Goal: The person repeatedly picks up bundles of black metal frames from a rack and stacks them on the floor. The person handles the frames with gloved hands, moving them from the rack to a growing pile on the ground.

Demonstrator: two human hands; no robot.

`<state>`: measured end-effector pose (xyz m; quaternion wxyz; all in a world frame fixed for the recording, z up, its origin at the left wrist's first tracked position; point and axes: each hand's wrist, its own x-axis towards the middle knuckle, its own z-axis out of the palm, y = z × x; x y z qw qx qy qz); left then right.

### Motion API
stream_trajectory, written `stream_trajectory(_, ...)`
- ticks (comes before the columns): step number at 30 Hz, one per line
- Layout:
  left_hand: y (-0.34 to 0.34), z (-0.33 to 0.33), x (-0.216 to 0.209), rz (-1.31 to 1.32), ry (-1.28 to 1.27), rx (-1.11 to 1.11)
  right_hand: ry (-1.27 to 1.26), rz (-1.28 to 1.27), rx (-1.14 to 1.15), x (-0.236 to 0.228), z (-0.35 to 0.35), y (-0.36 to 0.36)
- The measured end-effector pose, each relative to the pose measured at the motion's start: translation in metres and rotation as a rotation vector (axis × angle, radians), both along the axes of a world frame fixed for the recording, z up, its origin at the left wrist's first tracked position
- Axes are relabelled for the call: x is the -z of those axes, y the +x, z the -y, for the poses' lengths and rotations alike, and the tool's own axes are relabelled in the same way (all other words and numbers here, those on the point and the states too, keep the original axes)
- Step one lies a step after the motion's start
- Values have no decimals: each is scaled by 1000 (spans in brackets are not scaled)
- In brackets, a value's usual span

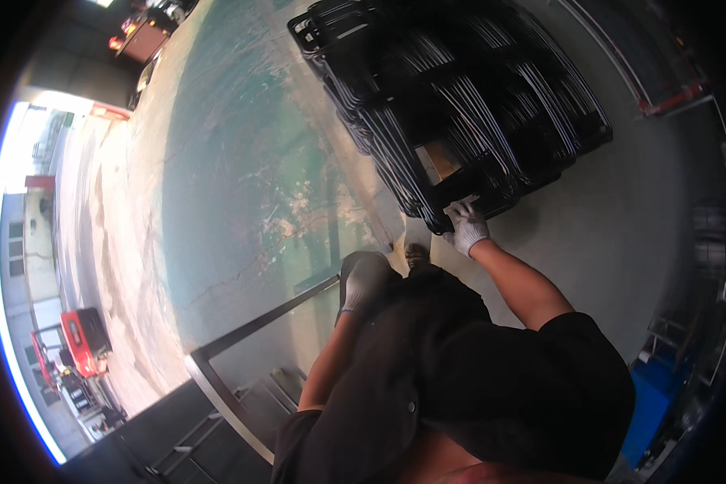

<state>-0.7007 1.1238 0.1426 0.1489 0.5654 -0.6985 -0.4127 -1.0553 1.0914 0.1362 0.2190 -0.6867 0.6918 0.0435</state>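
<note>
A tall stack of black tubular metal frames stands on the floor ahead of me, with rounded corners nested together. My right hand, in a pale work glove, is closed on the near corner of a frame in the stack. Close to my leg is my left hand, gloved in grey; its fingers are blurred and partly hidden, so what they hold cannot be told. A grey metal bar frame ends just left of that hand; whether they touch is unclear.
The floor has worn green paint and cracks. A red and black vehicle stands at the far left, by a bright opening. Red-edged metal racking is at the upper right, and a blue bin at the lower right.
</note>
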Motion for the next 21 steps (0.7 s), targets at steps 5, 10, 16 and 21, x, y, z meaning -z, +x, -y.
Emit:
stream_trajectory(5, 2, -115, -2, -125, 282, -632, -58, 114, -168, 31, -38, -1)
stream_trajectory(10, 22, -199, -47, -174, 235, -999, 179, 90, -362, 52, -91, 6)
stream_trajectory(16, 12, -399, -67, -253, 178, -1503, 296, 24, -748, 43, -119, 88)
stream_trajectory(21, -71, -615, -48, -106, 278, -2016, 264, 224, -1150, 10, -190, 206)
